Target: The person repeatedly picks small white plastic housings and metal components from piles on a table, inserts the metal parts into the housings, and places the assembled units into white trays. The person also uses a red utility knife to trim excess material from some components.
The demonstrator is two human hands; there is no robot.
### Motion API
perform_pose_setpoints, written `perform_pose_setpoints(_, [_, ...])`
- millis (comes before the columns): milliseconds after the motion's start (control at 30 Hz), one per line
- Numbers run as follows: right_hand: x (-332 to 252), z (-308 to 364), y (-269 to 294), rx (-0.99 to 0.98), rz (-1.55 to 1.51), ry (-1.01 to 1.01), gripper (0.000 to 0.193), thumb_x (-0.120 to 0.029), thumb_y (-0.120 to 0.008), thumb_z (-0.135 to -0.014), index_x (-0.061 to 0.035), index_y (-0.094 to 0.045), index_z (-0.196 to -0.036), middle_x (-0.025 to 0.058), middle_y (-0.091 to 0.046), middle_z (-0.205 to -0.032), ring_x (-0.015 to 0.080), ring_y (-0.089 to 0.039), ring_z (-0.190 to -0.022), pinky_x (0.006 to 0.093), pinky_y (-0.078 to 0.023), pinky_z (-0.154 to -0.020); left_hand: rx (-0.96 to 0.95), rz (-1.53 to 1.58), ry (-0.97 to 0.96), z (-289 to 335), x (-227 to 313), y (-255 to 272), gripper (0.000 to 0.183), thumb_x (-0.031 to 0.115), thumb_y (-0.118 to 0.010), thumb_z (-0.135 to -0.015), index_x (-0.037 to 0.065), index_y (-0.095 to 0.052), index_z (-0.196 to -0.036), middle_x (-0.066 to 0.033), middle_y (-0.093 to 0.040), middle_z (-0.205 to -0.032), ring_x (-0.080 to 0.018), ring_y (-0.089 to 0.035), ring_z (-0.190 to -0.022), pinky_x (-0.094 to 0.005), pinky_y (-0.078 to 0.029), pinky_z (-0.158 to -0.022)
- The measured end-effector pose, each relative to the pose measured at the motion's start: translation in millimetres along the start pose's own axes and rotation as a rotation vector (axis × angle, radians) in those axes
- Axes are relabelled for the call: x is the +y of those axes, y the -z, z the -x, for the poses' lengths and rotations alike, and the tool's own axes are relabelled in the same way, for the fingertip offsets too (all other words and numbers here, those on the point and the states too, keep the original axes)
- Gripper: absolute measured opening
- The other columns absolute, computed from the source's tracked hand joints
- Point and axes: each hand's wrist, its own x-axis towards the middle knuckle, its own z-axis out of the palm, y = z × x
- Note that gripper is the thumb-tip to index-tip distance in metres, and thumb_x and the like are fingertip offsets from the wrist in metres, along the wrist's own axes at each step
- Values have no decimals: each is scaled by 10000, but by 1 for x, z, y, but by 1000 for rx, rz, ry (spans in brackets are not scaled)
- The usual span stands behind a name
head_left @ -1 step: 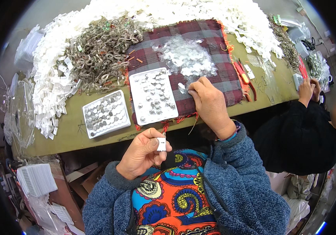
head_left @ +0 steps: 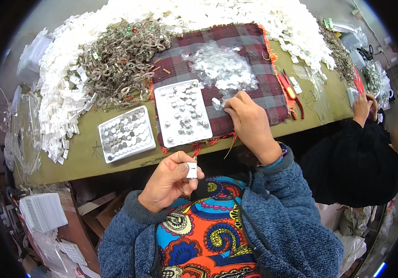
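Note:
My left hand is closed in front of my body, in the air near the table's front edge. Between thumb and fingers it grips a small white plastic casing with a short dark slot in its face. Over the plaid cloth, my right hand has its thumb and fingertips pressed together. They touch the cloth beside a few small clear plastic pieces; what is between the fingertips cannot be made out. A larger pile of such pieces lies just beyond. To the left of my right hand is a white tray of shiny round button cells.
A stack of white trays with coin-like cells stands farther left. Tangled wires and heaped white casings cover the back and left. Red-handled pliers lie right of the cloth. A co-worker's hands are at the far right.

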Motion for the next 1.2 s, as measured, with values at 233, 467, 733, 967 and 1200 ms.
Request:
perform_pose_setpoints(233, [6, 14, 23, -9, -200, -25, 132, 38, -726, -798, 35, -652, -907, 120, -647, -902, 245, -657, -812, 314, -516, -718, -41, 52, -17, 4, 1, 10, 289, 275, -661, -963, 53, -556, -1116, -167, -691, -963, -150, -667, -700, -231, -521, -537])
perform_pose_setpoints(467, [1, 12, 18, -8, -275, -168, 104, 26, -720, -807, 28, -656, -889, 113, -627, -867, 236, -626, -747, 316, -500, -673, -28, 71, 5, 4, -1, 14, 286, 262, -656, -966, 45, -562, -1126, -183, -691, -971, -160, -674, -703, -237, -539, -546])
perform_pose_setpoints(733, [-1, 4, 2, -6, 66, 56, 113, -19, -666, -860, -6, -634, -968, 135, -593, -851, 335, -630, -792, 398, -507, -673, -62, 60, -31, -3, -5, 5, 236, 187, -625, -983, 27, -566, -1147, -207, -683, -1022, -178, -682, -750, -263, -576, -616])
perform_pose_setpoints(967, [-68, 34, 16, -249, -543, 44, 102, 40, -620, -909, 14, -633, -1006, 101, -613, -829, 173, -626, -689, 285, -503, -596, -7, 128, -164, 9, 2, 6, 299, 117, -600, -985, -3, -567, -1256, -211, -679, -1062, -198, -702, -830, -304, -610, -745])
perform_pose_setpoints(1200, [-95, 37, -6, -154, -560, 373, 397, 117, -605, -793, 21, -616, -1178, 113, -644, -844, 247, -655, -727, 337, -545, -650, -20, 52, -289, 27, 4, 9, 243, 90, -597, -988, 7, -610, -1215, -165, -697, -1051, -192, -709, -838, -304, -599, -738])
